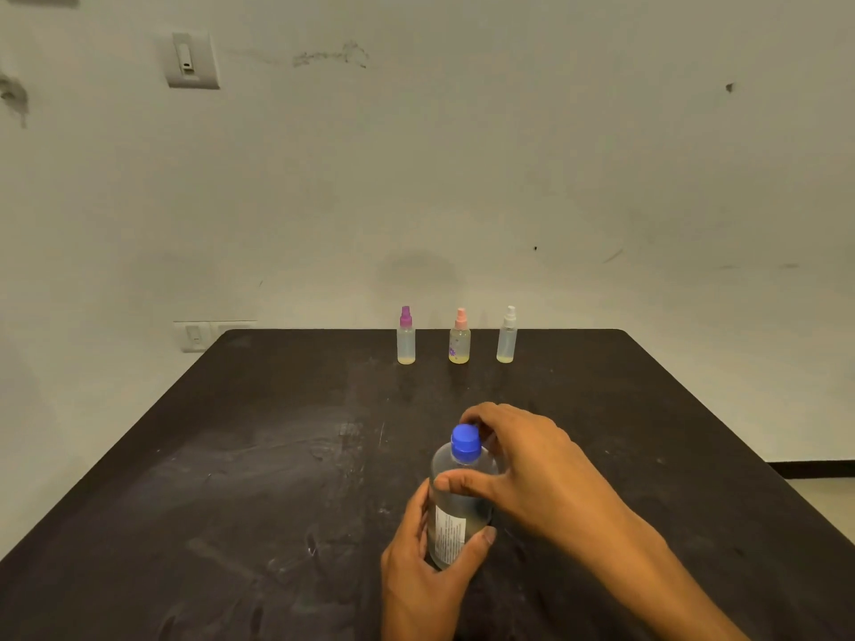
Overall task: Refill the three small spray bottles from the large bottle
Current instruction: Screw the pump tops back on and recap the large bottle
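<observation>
A person's left hand [423, 559] wraps around the lower body of a large bottle [455, 511] near the front edge of a dark tabletop [231, 455], fingers curled behind it and the thumb pressed across its front beside a white label printed with small text. The bottle stands upright, a little right of the tabletop's middle. It is clear plastic with rounded shoulders, and its contents look colourless. A bright blue ribbed cap [466, 442] sits on its neck.

The right hand [527, 464] reaches in from the right and arches over the top of the bottle. Its fingertips curl around the far side of the cap, while the thumb lies against the bottle's shoulder just below it.

The tabletop is scuffed and streaked with pale marks.

Along its far edge three small spray bottles stand in a row, evenly spaced and apart from one another. The left one [405, 337] has a purple nozzle, the middle one [459, 339] a pink nozzle and a purple flower print, and the right one [507, 337] a white nozzle. Each is translucent, with only a thin layer of yellowish liquid at the bottom.
</observation>
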